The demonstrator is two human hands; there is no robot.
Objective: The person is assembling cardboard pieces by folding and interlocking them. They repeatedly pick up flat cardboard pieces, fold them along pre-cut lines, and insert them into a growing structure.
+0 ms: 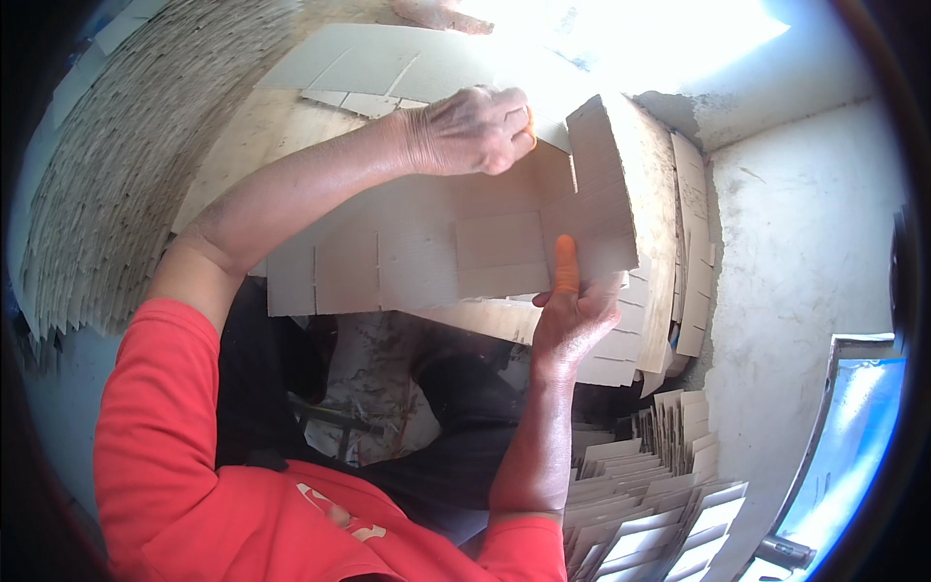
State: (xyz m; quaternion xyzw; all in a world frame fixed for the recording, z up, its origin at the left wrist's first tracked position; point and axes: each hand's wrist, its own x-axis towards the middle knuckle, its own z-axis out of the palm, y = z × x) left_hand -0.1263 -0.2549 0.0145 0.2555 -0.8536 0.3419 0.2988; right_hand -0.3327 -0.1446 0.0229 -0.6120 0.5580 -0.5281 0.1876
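A partly folded cardboard box blank point(417, 228) is held over the work table, its right end bent up into walls and a flap, its left part a flat panel with slits. My left hand point(475, 131) is curled at the far edge of the cardboard, an orange finger cover showing at its fingertips. What its fingertips do behind the edge is partly hidden. Gripping the near right corner is my right hand point(579, 315), its thumb in an orange cover pressed on the inner side and its other fingers mostly out of sight.
More slit cardboard sheets point(388, 53) lie on the wooden table point(228, 184) beyond the box. A tall stack of cardboard point(136, 145) rises at the left. Several bundled cardboard pieces point(650, 495) stand at the lower right, near a pale wall point(795, 223). A person's hand point(441, 14) shows at the top.
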